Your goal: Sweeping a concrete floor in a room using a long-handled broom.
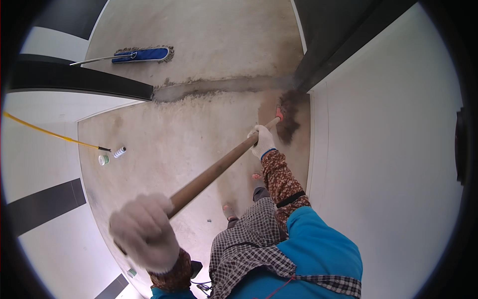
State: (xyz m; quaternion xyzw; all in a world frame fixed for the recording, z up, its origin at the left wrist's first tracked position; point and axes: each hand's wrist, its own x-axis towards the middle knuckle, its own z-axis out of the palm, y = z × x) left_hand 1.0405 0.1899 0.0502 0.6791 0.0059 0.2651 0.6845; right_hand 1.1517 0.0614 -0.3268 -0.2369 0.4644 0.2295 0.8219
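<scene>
A broom point(214, 175) slants across the view, its long wooden handle running from lower left to upper right. My left hand point(144, 231), in a white glove and slightly blurred, is wrapped round the handle's upper end. Farther down, my right hand point(262, 141), also gloved in white, grips the handle close to the broom's head. The red socket and dark, spread bristles point(290, 117) rest on the floor beside the right-hand wall, near a dark door frame. Brownish dust or dirt shows on the floor around the bristles.
A blue dust mop point(147, 55) lies beyond the doorway strip point(214, 87), which carries grey dust. By the left wall are a yellow pole point(55, 134), a striped roll point(120, 152) and a small round container point(103, 160). A white wall point(383, 149) bounds the right side.
</scene>
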